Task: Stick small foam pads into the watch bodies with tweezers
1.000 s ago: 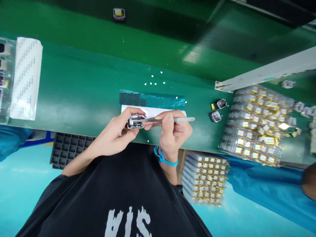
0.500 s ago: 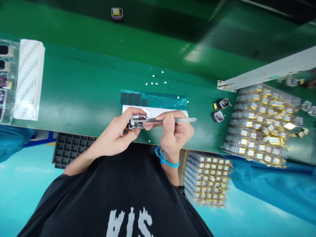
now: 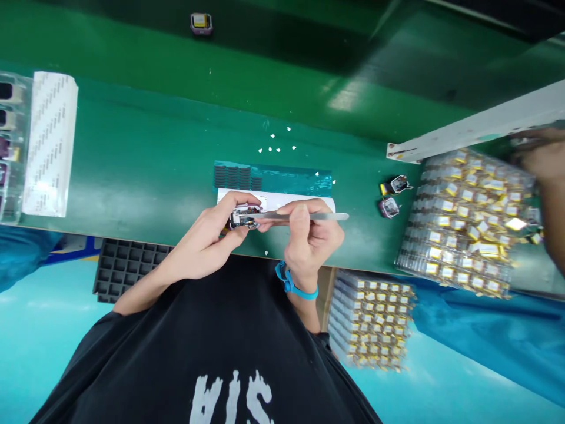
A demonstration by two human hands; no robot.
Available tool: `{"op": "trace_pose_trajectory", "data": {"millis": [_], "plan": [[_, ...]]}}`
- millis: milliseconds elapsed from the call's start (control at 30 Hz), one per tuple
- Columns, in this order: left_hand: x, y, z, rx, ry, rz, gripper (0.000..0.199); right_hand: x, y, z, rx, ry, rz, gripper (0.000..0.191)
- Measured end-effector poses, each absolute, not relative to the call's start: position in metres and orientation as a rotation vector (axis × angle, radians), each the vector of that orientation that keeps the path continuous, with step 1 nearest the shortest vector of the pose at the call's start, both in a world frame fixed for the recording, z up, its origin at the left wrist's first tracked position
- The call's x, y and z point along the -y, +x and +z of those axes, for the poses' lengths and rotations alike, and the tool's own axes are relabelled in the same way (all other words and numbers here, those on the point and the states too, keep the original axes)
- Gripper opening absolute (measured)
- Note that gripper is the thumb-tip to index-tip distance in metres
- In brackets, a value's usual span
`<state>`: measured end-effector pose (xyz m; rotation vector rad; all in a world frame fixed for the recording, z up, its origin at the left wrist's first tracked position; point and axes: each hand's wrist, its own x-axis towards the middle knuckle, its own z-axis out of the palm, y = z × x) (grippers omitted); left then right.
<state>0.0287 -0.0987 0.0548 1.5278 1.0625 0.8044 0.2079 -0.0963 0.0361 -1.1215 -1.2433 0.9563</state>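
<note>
The left hand (image 3: 205, 242) has a small open device (image 3: 243, 218) gripped between thumb and fingers, its circuitry bared, just above the near edge of the desk (image 3: 136, 147). The right hand (image 3: 311, 237) pinches metal tweezers (image 3: 329, 217) — from here I see their tips reach the device's open side. Just beyond both hands lies a white sheet (image 3: 276, 201), then a blue film strip (image 3: 295, 181) with rows of dark pieces (image 3: 232, 176). Well right of the right hand — past two opened housings (image 3: 389, 206) — stand stacked clear trays (image 3: 410, 232).
</note>
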Motion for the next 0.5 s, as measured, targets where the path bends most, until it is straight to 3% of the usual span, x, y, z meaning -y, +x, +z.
{"op": "trace_pose_trajectory", "data": {"millis": [300,500], "plan": [[0.099,0.027,0.043,-1.091,1.481,0.868,0.046,0.094,0.204,0.029,1.314,-1.032,0.852,0.021],[0.096,0.029,0.05,-1.036,1.619,0.882,0.04,0.098,0.201,0.02,1.284,-0.992,0.63,0.024]]}}
